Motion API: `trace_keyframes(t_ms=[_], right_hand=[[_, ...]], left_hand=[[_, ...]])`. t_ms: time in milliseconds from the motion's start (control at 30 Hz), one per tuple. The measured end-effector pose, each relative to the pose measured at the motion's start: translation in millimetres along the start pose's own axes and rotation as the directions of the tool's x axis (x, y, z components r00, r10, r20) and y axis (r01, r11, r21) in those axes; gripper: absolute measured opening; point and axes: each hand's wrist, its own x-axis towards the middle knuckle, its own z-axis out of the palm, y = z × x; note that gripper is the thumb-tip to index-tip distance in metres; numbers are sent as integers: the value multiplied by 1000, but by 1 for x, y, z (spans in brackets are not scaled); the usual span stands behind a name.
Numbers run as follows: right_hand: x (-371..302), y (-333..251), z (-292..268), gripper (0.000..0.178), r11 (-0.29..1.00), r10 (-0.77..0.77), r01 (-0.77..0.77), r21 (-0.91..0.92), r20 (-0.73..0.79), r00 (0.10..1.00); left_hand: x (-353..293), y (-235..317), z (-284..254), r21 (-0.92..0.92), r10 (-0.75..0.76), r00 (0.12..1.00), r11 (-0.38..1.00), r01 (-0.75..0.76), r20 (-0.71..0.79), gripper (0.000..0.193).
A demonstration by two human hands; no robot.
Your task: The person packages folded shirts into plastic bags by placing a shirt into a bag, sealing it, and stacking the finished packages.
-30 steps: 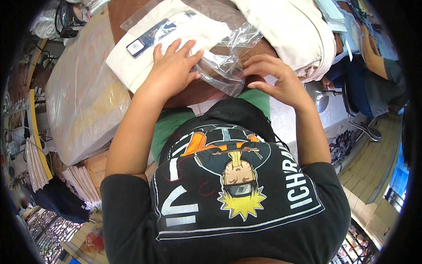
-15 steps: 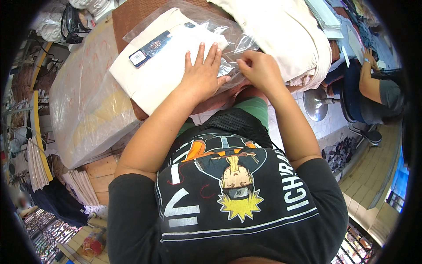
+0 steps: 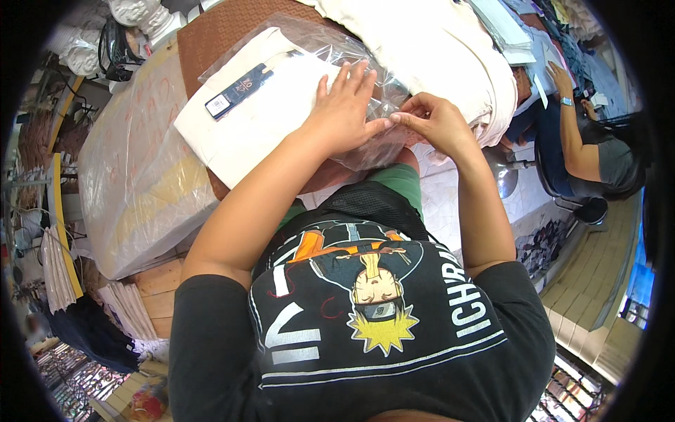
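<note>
A folded cream garment (image 3: 253,130) bearing a dark blue tag (image 3: 239,91) lies in the upper middle of the frame on the brown bench (image 3: 204,49), clear plastic bag (image 3: 358,157) showing past its edges. The left hand (image 3: 344,105) rests flat over its right side, fingers spread; the right hand (image 3: 437,125) pinches the plastic, near piled cream cloth (image 3: 436,60) toward the upper right

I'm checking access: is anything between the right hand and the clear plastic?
Nothing visible: the right hand is at the right edge of the clear plastic, apparently touching it; the left hand lies alongside.
</note>
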Motion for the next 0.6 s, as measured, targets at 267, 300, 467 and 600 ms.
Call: trace_keyframes(t_ms=[267,300,467,600], right_hand=[[8,-30,-4,55,985,-51,10,-174,-234,971],[17,-34,12,52,934,-82,-3,-358,-221,972],[30,-18,28,34,896,-195,83,-437,-219,956],[9,2,4,28,987,-25,-32,-156,-353,935]], left_hand=[[2,7,16,177,-129,962,980,87,240,88],[3,7,15,181,-135,958,979,90,251,88],[3,4,20,167,-127,966,982,91,224,91],[4,5,19,113,-156,960,985,133,233,92]])
